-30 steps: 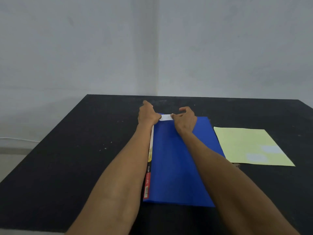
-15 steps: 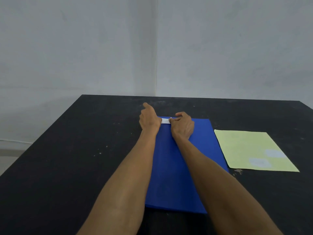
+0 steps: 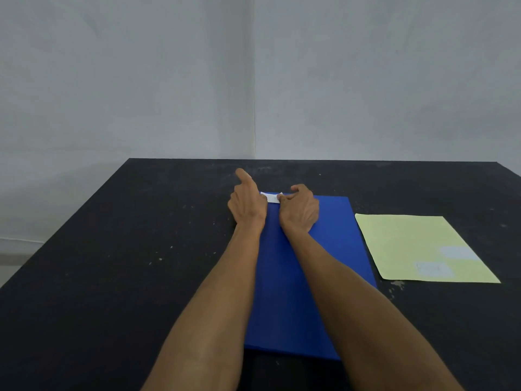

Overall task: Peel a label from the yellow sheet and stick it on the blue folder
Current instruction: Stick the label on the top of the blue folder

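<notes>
A blue folder (image 3: 304,277) is lying flat on the black counter (image 3: 112,277), its long side running away from the person. Both bare forearms are reaching out over it toward its far edge. There, a small white label (image 3: 272,198) is sitting at the folder's far left corner, and the two hands are meeting on it.

The left hand (image 3: 248,206) is resting at the label's left end, with its index finger pointing up and away over the counter while the other fingers are curling in toward the label (how they are touching it is hidden behind the hand itself). The right hand (image 3: 300,210) is lying on the folder with its fingers (image 3: 283,197) curled narrow and pressing on the label's right end; whether they are pinching the paper or only pushing it down I cannot tell.

The yellow sheet (image 3: 408,244) is lying flat on the counter just beside the folder's right edge, apart from it by a thin strip of black. Two pale labels (image 3: 434,269) are sitting near the sheet's near right corner.
</notes>
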Action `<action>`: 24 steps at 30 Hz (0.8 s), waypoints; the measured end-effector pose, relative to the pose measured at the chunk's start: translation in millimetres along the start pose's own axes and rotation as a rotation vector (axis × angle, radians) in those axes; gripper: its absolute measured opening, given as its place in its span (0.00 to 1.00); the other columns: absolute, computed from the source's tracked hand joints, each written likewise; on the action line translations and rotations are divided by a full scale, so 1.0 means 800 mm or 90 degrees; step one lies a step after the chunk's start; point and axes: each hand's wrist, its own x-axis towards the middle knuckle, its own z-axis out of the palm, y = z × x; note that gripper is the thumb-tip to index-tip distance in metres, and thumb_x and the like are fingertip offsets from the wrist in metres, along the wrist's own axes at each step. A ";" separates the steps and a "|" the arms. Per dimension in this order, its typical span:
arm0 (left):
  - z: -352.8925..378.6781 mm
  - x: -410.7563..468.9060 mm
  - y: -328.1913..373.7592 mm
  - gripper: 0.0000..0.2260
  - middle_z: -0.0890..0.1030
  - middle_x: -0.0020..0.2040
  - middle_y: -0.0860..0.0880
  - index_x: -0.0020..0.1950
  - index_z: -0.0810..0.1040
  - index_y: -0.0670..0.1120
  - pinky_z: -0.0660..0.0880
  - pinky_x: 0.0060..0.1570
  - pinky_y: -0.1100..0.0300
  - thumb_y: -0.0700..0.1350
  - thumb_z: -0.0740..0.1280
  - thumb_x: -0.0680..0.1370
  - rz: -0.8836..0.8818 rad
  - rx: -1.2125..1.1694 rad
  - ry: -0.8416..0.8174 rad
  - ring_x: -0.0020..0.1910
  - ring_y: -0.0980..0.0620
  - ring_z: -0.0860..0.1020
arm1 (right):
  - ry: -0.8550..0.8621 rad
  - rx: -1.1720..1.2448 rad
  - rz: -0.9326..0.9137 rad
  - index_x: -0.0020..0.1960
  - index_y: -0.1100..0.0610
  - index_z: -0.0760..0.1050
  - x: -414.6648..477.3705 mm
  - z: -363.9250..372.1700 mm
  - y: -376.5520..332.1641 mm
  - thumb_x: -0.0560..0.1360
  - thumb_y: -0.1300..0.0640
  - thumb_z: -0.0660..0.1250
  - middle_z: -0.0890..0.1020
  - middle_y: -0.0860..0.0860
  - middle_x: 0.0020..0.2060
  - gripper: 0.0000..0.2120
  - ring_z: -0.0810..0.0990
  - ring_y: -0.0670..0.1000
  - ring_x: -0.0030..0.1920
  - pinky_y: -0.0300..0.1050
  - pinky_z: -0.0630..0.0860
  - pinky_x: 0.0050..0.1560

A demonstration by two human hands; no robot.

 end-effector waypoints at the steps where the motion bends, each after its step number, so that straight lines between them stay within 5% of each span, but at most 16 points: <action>1: 0.001 0.000 0.000 0.24 0.81 0.48 0.43 0.67 0.63 0.41 0.77 0.44 0.46 0.36 0.68 0.74 0.006 0.002 0.002 0.45 0.40 0.81 | 0.000 -0.002 -0.001 0.63 0.54 0.76 0.000 0.000 0.000 0.74 0.52 0.72 0.84 0.53 0.53 0.19 0.79 0.55 0.58 0.47 0.73 0.50; 16: 0.002 -0.003 -0.004 0.18 0.81 0.53 0.41 0.67 0.68 0.42 0.77 0.46 0.47 0.37 0.66 0.77 0.033 0.031 -0.026 0.49 0.42 0.81 | 0.007 -0.026 -0.014 0.57 0.58 0.76 -0.003 0.005 -0.003 0.75 0.54 0.72 0.85 0.55 0.48 0.14 0.81 0.56 0.51 0.47 0.73 0.44; 21: 0.004 -0.002 -0.009 0.07 0.81 0.48 0.44 0.55 0.74 0.44 0.71 0.37 0.53 0.37 0.65 0.77 0.066 0.065 -0.020 0.44 0.46 0.79 | 0.008 -0.026 -0.034 0.61 0.58 0.74 -0.001 0.004 -0.001 0.74 0.55 0.72 0.83 0.55 0.52 0.18 0.80 0.55 0.54 0.45 0.72 0.45; 24: 0.006 0.001 -0.014 0.07 0.80 0.53 0.47 0.54 0.80 0.47 0.69 0.38 0.55 0.40 0.66 0.78 0.088 0.079 -0.026 0.46 0.48 0.78 | -0.017 -0.053 -0.071 0.62 0.53 0.76 0.001 0.002 0.001 0.75 0.55 0.71 0.80 0.53 0.57 0.16 0.77 0.54 0.57 0.46 0.73 0.45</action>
